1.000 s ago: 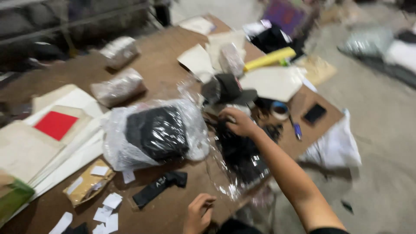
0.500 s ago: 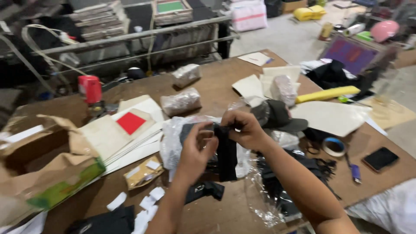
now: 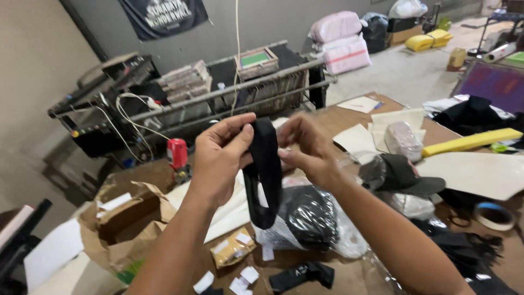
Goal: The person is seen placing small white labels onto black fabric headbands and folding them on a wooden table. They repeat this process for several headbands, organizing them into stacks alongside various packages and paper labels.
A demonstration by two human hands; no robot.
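Note:
Both my hands hold a black strap-like fabric piece (image 3: 263, 180) raised above the table. My left hand (image 3: 221, 155) pinches its top from the left. My right hand (image 3: 308, 147) grips the top from the right. The fabric hangs down as a narrow loop. Below it lies a clear plastic bag with black items inside (image 3: 314, 218) on the brown table (image 3: 349, 273). A black cap (image 3: 401, 175) rests to the right of my right forearm.
An open cardboard box (image 3: 123, 218) sits at the left. A tape roll (image 3: 494, 216), pale cardboard sheets (image 3: 480, 175) and a yellow foam bar (image 3: 472, 141) lie at the right. A red object (image 3: 177, 153) stands behind. A metal rack (image 3: 229, 93) runs along the far side.
My view has tilted up from the table. My right hand took the black fabric off the table, my left hand joined it, and both lifted it higher.

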